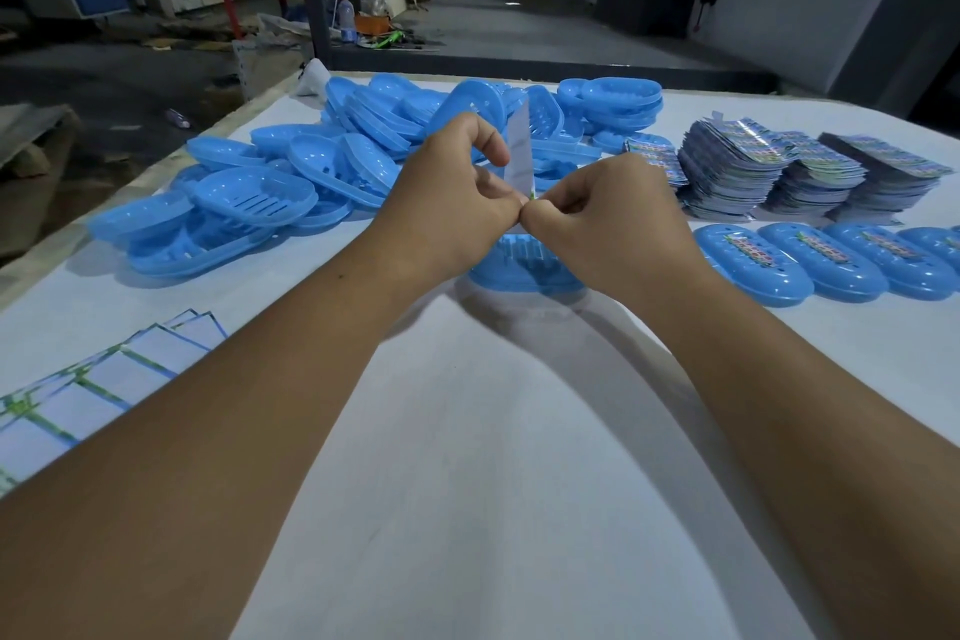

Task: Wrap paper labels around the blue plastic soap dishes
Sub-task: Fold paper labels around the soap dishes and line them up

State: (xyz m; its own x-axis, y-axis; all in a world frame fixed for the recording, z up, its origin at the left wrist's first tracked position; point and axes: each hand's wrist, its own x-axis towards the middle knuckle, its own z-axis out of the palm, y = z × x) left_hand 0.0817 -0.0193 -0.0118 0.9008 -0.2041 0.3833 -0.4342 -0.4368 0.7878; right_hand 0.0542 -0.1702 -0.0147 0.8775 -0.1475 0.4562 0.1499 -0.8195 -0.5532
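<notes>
Paper strip (521, 151), thin and limp, stands up between the two hands over a blue dish (524, 265) that sits on the bench (467, 431) just under the knuckles. Such a label looks near weightless and will likely crease or tear if pulled hard; it is best pinched at its ends, close to the overlap, with the pull kept even. The dish looks like light, stiff, glossy plastic, probably a little slippery, so it should be steadied by its rim or long sides while the band is drawn snug.

The left hand (457, 203) has its fingers curled, and its grip pinches the strip between thumb and forefinger. The right hand (602, 218) is curled too, its grip closed on the strip's lower end where the hands meet, fingertip to fingertip. Both forearms reach forward from the near edge and converge over the dish, wrists slightly raised.

Unwrapped dishes (291, 182) lie heaped to the left and behind. Banded dishes (831, 260) sit in a row on the right, with stacks of labels (779, 172) behind them. More labels (93, 390), fanned white side up, lie at near left.
</notes>
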